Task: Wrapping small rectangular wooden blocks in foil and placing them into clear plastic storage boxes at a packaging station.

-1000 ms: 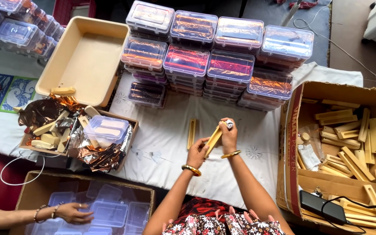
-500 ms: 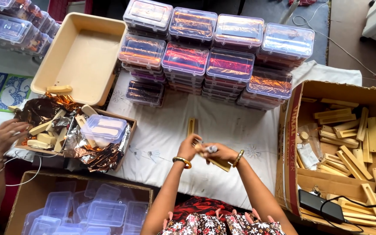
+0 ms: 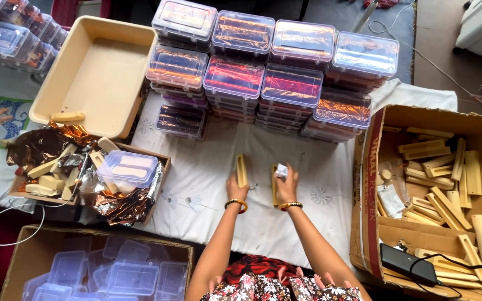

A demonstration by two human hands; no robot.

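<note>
Wooden pieces [image 3: 241, 170] on white cloth [image 3: 207, 178], left fingers [image 3: 233, 181] touching one, right fingers [image 3: 287, 177] pinching paper scrap [image 3: 281, 171]

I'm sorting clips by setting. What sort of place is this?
Probably a small hand-packing workshop. Stacks of filled clear plastic boxes line the cloth-covered table, a cardboard box holds many wooden pieces, and the left hand and right hand each rest on a wooden piece.

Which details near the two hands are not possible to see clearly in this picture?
Head view:
- Left hand covers the lower end of one wooden piece.
- Right hand covers part of the second wooden piece.
- Small white thing in the right hand: too small to identify.
</note>
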